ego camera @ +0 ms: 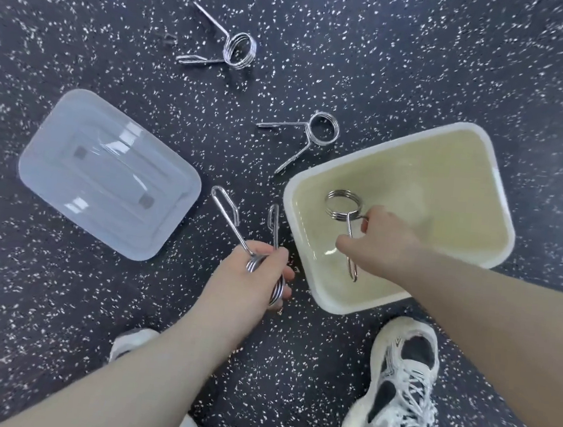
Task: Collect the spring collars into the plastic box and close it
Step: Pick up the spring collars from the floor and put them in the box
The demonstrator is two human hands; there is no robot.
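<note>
Left hand (260, 273) is gripping a collar (270, 264) by its coil, handles pointing away, just left of the box (485, 157). Right hand (380, 240) is pinching a second collar (343, 203) over the box interior. Two collars are lying beyond on the floor (85, 22): near (321, 129), far (239, 51). Lid (105, 175) is lying apart, left.

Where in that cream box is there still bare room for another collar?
The plastic box is bare across its far half, beyond the collar the right hand holds. Its near corner is crowded by that hand. The left hand holds another collar.
</note>
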